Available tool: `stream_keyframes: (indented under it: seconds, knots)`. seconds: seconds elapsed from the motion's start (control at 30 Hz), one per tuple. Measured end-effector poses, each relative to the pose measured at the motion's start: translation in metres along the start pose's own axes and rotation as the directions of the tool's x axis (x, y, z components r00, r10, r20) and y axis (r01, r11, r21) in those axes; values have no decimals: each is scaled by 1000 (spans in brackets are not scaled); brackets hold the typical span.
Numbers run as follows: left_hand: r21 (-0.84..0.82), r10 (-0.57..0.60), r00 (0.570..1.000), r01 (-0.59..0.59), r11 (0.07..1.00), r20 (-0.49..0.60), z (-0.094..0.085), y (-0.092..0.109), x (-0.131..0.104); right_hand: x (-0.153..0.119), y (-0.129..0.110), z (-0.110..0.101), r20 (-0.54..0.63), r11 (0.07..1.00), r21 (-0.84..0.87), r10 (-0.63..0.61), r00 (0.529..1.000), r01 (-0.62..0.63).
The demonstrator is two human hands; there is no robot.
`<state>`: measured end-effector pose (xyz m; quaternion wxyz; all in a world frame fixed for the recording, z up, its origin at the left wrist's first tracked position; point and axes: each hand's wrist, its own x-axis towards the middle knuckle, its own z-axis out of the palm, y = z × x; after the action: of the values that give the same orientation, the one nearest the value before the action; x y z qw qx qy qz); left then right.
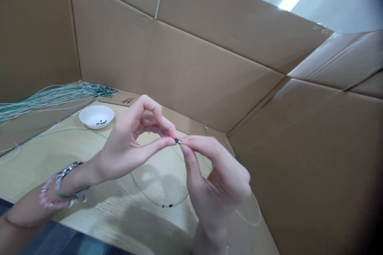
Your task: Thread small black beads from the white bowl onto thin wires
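Small dark piece (177, 141), with bright end: held above the surface (140, 223), well in from its edges. Grip: piece pinched between thumb and fingertips of both left hand (125, 143) and right hand (220, 177). White bowl (89, 114), with dark bits (101, 122): set near far left corner. Step in hand, as judged: fine two-handed fitting. For the next move, steady, aligned fingertips are called for.

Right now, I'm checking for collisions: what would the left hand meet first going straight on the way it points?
Most likely the right hand: its thumb and index fingertips sit just past the small dark piece at the fingertips of the left hand. Exact depth is unclear.
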<state>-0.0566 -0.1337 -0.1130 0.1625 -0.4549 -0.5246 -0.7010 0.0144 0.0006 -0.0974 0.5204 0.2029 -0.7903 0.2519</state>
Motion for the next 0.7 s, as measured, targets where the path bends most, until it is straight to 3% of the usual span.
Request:
stream_keyframes:
  seconds: [0.1,0.3,0.7]
  knots:
    - [124,95,995,-92,988,-24,-2,-1,-3,1,0,-2,-20,999,-35,-7,1000,6]
    - [301,253,966,-255,919,49,-3,0,-6,1,-2,-4,39,997,-71,-11,999,14]
    - [383,260,964,-263,886,60,-3,1,-6,1,-1,-3,60,995,-95,-27,998,33]
